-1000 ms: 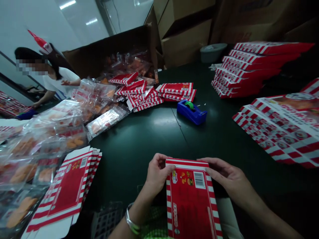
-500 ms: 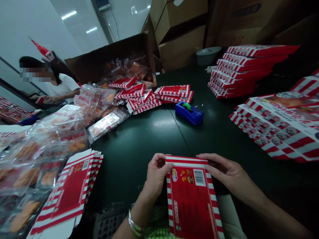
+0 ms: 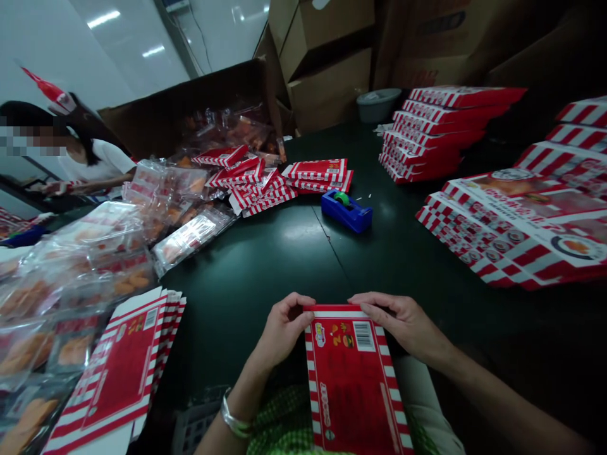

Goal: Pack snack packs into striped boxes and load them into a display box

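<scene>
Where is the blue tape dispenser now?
In the head view, the blue tape dispenser stands on the dark table, right of centre, beside a pile of striped boxes.

The carton (image 3: 353, 373) is made of thin printed card with a slight gloss, as are the blanks (image 3: 118, 373) at the left. The counter (image 3: 265, 265) is seen to be dark and smooth with a dull sheen, and the dispenser (image 3: 346, 210) on it is moulded in glossy blue plastic. The packs (image 3: 184, 237) are wrapped in clear, crinkled, shiny film, the boxes (image 3: 327, 63) are formed of matt brown cardboard, and the bangle (image 3: 232, 420) is of polished metal.
</scene>
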Tool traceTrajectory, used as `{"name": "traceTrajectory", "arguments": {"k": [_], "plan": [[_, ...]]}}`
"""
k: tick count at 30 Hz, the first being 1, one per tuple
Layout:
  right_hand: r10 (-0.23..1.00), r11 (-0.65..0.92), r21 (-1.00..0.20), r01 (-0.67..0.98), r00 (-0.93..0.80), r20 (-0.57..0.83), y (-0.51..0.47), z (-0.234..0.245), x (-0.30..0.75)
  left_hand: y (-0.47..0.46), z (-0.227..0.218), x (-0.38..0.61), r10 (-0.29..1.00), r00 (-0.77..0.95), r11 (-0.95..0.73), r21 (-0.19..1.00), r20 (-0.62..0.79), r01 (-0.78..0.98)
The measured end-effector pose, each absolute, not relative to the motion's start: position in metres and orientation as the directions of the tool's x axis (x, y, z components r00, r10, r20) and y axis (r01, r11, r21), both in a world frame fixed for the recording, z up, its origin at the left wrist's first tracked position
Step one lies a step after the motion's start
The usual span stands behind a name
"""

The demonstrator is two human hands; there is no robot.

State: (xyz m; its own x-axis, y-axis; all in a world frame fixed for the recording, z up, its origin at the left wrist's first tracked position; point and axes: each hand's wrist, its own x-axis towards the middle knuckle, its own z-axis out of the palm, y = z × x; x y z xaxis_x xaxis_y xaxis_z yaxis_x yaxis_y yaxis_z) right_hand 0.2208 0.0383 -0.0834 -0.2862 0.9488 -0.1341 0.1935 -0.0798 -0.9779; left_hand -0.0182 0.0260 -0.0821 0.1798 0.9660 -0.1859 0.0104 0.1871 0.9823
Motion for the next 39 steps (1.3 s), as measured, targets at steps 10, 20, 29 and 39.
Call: {"name": "traceTrajectory", "arguments": {"k": [10, 20, 29, 39], "plan": [[0.958, -0.201, -0.978, 0.057, -0.195, -0.208, 0.106, -0.082, 0.245, 0.034, -0.097, -0.003, 0.952, 0.080, 0.297, 0.955, -0.296, 0.000], [0.883, -0.464, -0.876, 0.133, 0.155, -0.444, 0.260, -0.051, 0.241, 0.038, -0.109, -0.009, 0.915, 0.112, 0.402, 0.898, -0.387, -0.180], [0.936, -0.286, -0.956, -0.062, 0.194, -0.292, 0.238, -0.058, 0.238, 0.040, -0.111, -0.004, 0.940, 0.024, 0.338, 0.925, -0.339, -0.174], [0.920, -0.335, -0.937, -0.095, 0.183, -0.347, 0.224, -0.094, 0.229, 0.039, -0.110, 0.001, 0.932, -0.009, 0.358, 0.926, -0.362, -0.123]]}}
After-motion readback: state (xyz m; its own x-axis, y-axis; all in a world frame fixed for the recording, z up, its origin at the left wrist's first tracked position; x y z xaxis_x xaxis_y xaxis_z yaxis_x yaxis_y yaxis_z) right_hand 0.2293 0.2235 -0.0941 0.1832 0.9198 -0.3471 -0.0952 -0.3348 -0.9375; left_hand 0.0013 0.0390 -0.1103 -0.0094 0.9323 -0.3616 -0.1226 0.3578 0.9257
